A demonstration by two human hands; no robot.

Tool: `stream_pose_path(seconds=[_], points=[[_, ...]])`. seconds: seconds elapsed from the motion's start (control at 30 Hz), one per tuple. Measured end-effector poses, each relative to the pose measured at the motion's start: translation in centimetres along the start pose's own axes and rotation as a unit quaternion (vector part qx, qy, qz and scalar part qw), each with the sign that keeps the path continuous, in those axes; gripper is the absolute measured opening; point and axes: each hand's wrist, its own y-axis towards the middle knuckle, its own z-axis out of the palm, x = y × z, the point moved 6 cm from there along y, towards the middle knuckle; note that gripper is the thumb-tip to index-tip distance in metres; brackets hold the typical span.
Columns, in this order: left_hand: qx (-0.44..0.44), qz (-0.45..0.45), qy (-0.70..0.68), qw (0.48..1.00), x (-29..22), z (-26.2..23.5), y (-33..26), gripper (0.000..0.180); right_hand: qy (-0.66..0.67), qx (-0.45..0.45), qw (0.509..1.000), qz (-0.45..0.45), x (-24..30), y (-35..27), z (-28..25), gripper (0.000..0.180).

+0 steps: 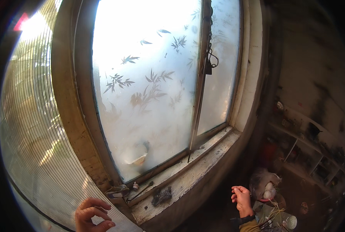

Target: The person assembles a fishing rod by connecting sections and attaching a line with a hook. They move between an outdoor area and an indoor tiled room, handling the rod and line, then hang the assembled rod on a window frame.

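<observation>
My left hand (93, 215) is at the lower left, in front of a ribbed translucent panel (33, 154). Its fingers are bent, with a gap between them and the thumb, and nothing shows in it. Lower right of the windowsill (195, 166), my right hand (242, 197) hangs in the air with loosely curled fingers. I see nothing in that hand either; a dark band circles its wrist. On the sill's near end lie a dark crumpled lump (162, 196), a thin dark stick-like tool (141, 191), a small white-and-reddish item (135, 186) and a greyish folded piece (117, 191).
A frosted window (141, 108) with leaf patterns fills the middle. A dark padlock-like piece (208, 66) hangs at its upright bar. Lower right are a plastic bag (260, 181) with pale contents, long green stalks (272, 214), a white round object (291, 222) and shelving (309, 152).
</observation>
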Motion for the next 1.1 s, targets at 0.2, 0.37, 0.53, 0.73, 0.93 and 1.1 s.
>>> stream_pose_path(seconds=[0.2, 0.37, 0.53, 0.73, 0.93, 1.1], points=[[-0.028, -0.111, 0.015, 0.993, 8.7, -2.3, -7.1, 0.035, -0.063, 0.012, 0.996, -0.069, 1.8, -5.9, 2.0, 0.006], [-0.13, -0.209, -0.053, 0.968, 11.8, -1.0, -12.1, 0.043, -0.021, 0.014, 1.0, 0.003, 1.2, -8.1, 1.2, 0.012], [-0.17, -0.293, -0.058, 0.939, 13.2, -0.5, -14.9, 0.041, -0.013, 0.031, 0.999, 0.002, 0.6, -8.0, 0.9, 0.013], [-0.13, -0.241, -0.081, 0.958, 13.0, 2.6, -13.3, 0.041, -0.049, 0.027, 0.998, -0.025, -1.2, -8.8, -1.5, 0.007], [-0.15, -0.251, -0.069, 0.954, 10.8, 5.5, -12.7, 0.027, -0.012, 0.007, 0.999, 0.035, -3.9, -8.1, -5.3, 0.008], [-0.179, -0.239, -0.062, 0.952, 8.2, 5.8, -12.0, 0.016, 0.017, 0.025, 0.996, 0.088, -6.4, -7.7, -5.7, 0.012]])
